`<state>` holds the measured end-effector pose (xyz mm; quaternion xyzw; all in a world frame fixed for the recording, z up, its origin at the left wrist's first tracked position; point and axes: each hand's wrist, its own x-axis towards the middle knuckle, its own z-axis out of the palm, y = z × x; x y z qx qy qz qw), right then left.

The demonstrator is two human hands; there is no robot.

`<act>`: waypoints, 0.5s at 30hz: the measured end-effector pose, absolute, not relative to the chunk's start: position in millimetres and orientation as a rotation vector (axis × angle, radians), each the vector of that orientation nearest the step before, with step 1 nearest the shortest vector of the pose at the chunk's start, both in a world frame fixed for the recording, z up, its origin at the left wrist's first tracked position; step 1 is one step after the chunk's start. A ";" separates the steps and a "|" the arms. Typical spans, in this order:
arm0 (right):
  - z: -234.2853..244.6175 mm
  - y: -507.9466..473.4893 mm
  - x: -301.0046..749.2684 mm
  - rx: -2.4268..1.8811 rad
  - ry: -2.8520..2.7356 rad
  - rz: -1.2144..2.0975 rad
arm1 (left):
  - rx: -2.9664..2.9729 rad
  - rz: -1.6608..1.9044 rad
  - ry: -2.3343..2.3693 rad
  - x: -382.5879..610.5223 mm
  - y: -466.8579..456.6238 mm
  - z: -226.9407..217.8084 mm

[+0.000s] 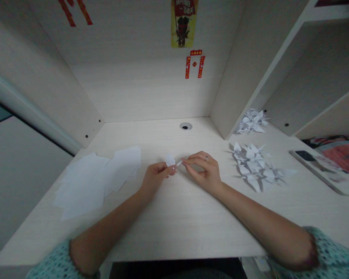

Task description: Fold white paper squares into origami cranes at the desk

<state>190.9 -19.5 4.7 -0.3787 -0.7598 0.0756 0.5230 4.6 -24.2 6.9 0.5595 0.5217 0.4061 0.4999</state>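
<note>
Between my two hands, above the middle of the desk, is a small folded white paper crane [170, 159]. My left hand [159, 172] grips its body between thumb and fingers. My right hand [205, 170], with a ring on one finger, pinches the thin pointed end that sticks out to the right. Part of the folded paper is hidden behind my left fingers. To the right of my right hand lies a group of several finished white paper cranes [251, 164]. Loose white paper sheets [87, 182] are spread in overlapping stacks left of my left hand.
A second heap of folded paper [252, 121] sits by the upright divider [235, 89] at the back right. A phone [325, 170] lies at the right, near red cloth [343, 155]. A round cable hole [186, 126] is set at the desk's back.
</note>
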 end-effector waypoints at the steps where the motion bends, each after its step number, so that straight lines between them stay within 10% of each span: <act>1: 4.8 -19.6 190.8 -0.904 -1.817 0.176 | 1.355 0.974 1.261 4.6 -24.2 7.3; 15: 2.7 -18.1 187.6 -0.894 -1.710 0.379 | 1.373 1.020 1.289 2.1 -24.1 8.5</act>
